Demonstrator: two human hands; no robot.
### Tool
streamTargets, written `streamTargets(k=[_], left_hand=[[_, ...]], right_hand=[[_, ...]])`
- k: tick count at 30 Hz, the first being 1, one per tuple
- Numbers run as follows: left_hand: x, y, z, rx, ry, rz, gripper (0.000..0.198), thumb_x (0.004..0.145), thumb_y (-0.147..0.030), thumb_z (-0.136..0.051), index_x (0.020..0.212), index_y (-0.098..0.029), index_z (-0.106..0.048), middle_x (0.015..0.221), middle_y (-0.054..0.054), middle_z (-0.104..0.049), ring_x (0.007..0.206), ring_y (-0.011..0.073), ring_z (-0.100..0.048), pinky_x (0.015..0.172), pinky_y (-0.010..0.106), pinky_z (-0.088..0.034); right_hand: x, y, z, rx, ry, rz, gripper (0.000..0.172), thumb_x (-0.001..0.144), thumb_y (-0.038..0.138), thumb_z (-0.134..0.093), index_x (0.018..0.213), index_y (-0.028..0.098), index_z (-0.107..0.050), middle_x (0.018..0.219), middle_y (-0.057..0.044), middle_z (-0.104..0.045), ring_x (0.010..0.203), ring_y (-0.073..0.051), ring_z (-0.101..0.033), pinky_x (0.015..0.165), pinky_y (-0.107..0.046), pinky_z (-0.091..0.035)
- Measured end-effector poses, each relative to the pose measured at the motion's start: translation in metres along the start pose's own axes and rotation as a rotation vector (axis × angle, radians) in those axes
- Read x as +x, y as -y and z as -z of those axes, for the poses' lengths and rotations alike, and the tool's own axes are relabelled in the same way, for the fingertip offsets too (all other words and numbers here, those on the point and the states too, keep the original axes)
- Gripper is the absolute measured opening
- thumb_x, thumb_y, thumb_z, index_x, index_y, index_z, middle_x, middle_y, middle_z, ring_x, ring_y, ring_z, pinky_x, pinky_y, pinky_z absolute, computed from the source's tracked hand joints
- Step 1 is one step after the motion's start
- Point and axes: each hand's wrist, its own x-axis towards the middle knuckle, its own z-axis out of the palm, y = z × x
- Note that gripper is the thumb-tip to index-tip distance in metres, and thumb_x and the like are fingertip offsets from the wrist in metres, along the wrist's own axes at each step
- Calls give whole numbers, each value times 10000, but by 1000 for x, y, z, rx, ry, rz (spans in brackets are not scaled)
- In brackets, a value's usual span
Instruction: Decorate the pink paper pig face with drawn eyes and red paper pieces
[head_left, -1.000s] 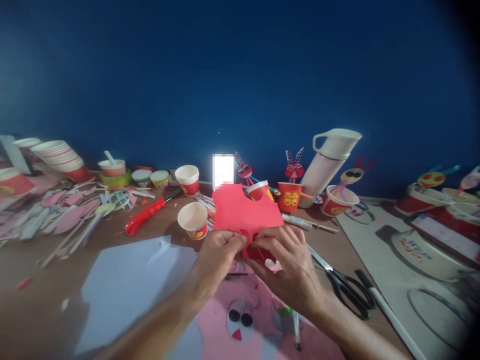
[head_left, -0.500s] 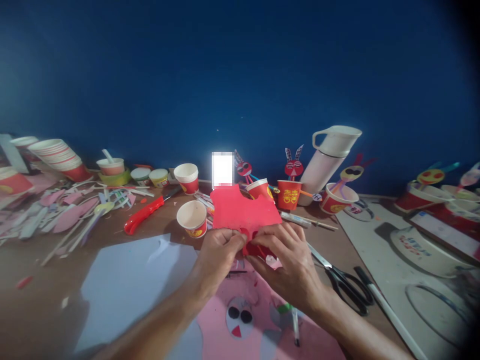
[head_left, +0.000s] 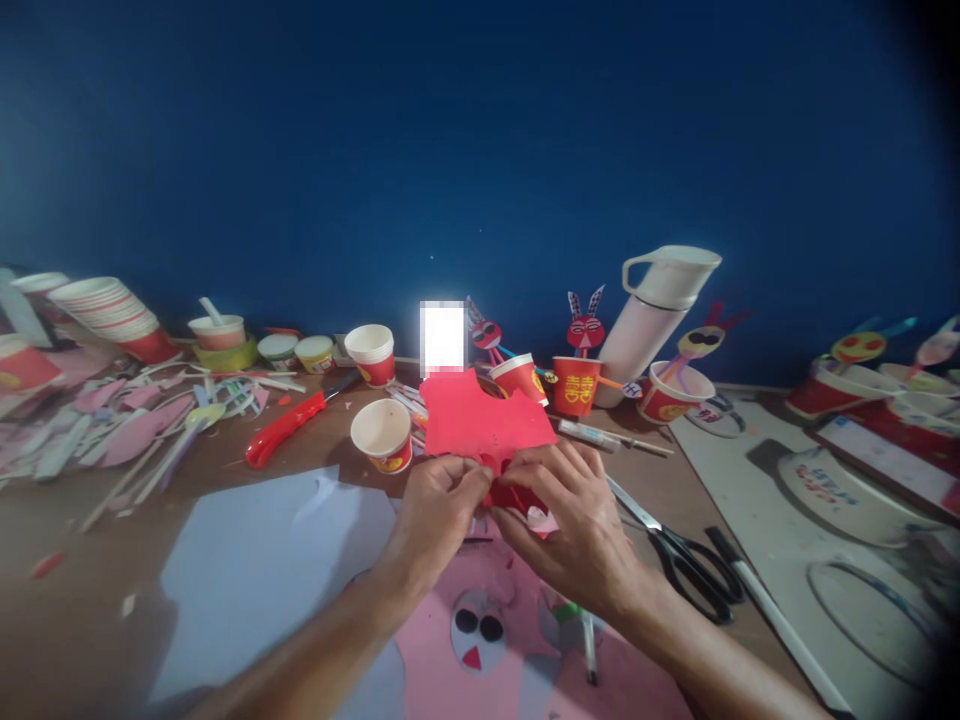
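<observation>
A sheet of red paper [head_left: 487,415] with curved pieces cut from its edge is held up in front of me. My left hand [head_left: 442,505] pinches its lower edge between thumb and fingers. On the right, my right hand [head_left: 566,510] grips the lower right part, its fingers bent over the paper. The paper's lower portion is partly hidden by my fingers. Below my hands lies a pink sheet [head_left: 435,690] bearing a pale oval face [head_left: 477,655] with black eyes and a red triangle. Black-handled scissors [head_left: 697,570] rest beside my right forearm.
A paper cup [head_left: 381,435] stands left of the red paper, near a red utility knife [head_left: 289,428]. White paper [head_left: 255,560] lies at left, with paper scraps [head_left: 142,425] beyond. Cup figures [head_left: 577,385] and a leaning white thermos [head_left: 649,320] line the blue wall.
The red paper's right side has shifted slightly left and down in my hands. Both hands keep hold of it; the whole view has moved a little.
</observation>
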Motion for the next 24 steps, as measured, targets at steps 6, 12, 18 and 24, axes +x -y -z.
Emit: streamTargets(k=[6, 12, 18, 24], left_hand=[[1, 1, 0, 0, 19, -9, 244, 758, -315, -566, 560, -174, -546, 496, -52, -453, 505, 107, -428, 490, 217, -338], [2, 6, -2, 13, -13, -54, 233, 766, -305, -558, 572, -175, -561, 523, -46, -494, 531, 114, -461, 516, 221, -356], [0, 10, -3, 35, -52, -125, 243, 778, -293, -544, 563, -181, -557, 507, -58, -471, 523, 102, -429, 515, 212, -332], [-2, 8, -3, 15, -11, -145, 244, 781, -303, -540, 583, -171, -595, 527, -40, -527, 536, 112, -476, 523, 213, -348]], right_hand=[[-1, -1, 0, 3, 11, -7, 84, 835, 262, -582, 901, 210, -578, 902, -30, -631, 831, -206, -547, 785, -393, -347], [-1, -1, -2, -2, 20, -17, 69, 841, 258, -572, 884, 205, -577, 889, -30, -630, 828, -206, -542, 777, -390, -349], [0, -1, -1, 2, -22, 4, 87, 829, 220, -590, 912, 209, -572, 878, -24, -644, 843, -206, -545, 765, -379, -355], [-1, -3, -3, -18, -97, 44, 245, 823, 222, -614, 1063, 214, -568, 946, -47, -650, 879, -211, -566, 795, -395, -372]])
